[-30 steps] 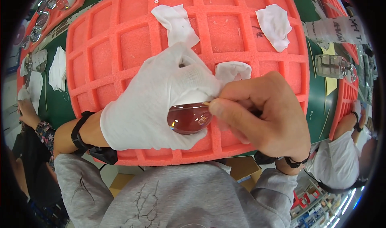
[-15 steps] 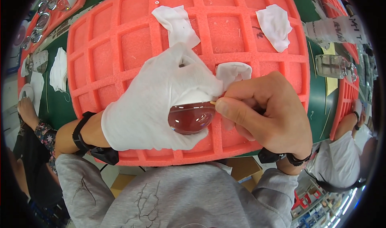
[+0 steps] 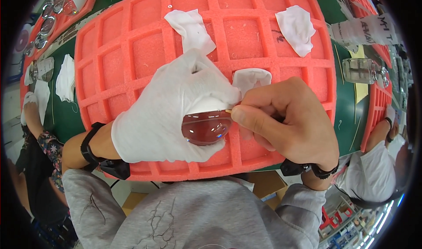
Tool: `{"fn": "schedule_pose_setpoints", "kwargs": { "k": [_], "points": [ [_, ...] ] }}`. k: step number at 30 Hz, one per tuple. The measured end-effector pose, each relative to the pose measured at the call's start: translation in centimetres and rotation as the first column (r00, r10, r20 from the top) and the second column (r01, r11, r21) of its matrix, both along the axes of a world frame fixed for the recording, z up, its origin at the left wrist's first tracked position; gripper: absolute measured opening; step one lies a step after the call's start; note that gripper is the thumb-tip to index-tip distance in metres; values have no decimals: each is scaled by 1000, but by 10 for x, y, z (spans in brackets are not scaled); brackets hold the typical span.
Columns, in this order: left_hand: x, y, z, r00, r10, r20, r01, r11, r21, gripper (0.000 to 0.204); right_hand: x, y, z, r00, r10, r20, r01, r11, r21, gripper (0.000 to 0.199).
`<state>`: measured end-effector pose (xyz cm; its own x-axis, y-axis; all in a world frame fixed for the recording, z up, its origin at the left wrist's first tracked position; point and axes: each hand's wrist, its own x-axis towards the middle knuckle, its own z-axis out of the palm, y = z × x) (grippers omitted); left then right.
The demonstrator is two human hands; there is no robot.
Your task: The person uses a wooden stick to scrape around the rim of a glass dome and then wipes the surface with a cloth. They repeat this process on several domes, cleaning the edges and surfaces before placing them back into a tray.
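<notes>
My left hand (image 3: 158, 108), in a white glove, is closed around a round, glossy glass lens (image 3: 205, 129), which shows dark red. The bare right hand (image 3: 292, 121) pinches a thin, pale wooden stick (image 3: 228, 111) between thumb and forefinger. Its tip meets the lens's upper right edge; most of the stick is hidden by the fingers. Both hands are over a red foam tray (image 3: 244, 38) divided into square compartments. Just beyond the right fingers, a white rounded piece (image 3: 252, 78) lies on the tray.
White cloths (image 3: 191, 31) (image 3: 296, 29) lie on the tray. A folded cloth (image 3: 65, 78) and a glass jar (image 3: 44, 69) stand left on the green table (image 3: 66, 117). Another jar (image 3: 360, 70) is at right. More lenses (image 3: 47, 25) sit far left. Other people's arms (image 3: 33, 117) (image 3: 380, 130) show at both sides.
The lens and both hands have shifted very slightly left together in the picture, as has the tray. The grip and the stick's contact at the lens edge look the same.
</notes>
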<state>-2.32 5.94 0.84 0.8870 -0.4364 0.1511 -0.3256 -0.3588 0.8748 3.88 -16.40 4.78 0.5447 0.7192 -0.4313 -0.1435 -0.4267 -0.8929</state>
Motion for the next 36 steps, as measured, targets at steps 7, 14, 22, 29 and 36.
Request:
{"fn": "schedule_pose_setpoints", "kwargs": {
  "k": [7,14,22,29,36],
  "points": [
    [2,-1,1,1000,-4,22,3,1000,31,62,1,2,0,1000,-15,11,15,1000,26,32],
    [-2,0,0,998,23,-61,-23,1000,7,60,-3,4,-3,999,3,43,-6,997,73,32],
    [5,1,3,999,-37,37,36,999,38,60,1,4,0,999,7,36,-8,1000,30,30],
    [3,1,2,999,-35,9,35,999,21,59,-1,6,-3,992,38,124,-48,996,74,29],
    [1,-3,1,998,10,-65,-13,999,-44,60,3,6,0,983,75,167,-80,996,27,27]
  ]
}}
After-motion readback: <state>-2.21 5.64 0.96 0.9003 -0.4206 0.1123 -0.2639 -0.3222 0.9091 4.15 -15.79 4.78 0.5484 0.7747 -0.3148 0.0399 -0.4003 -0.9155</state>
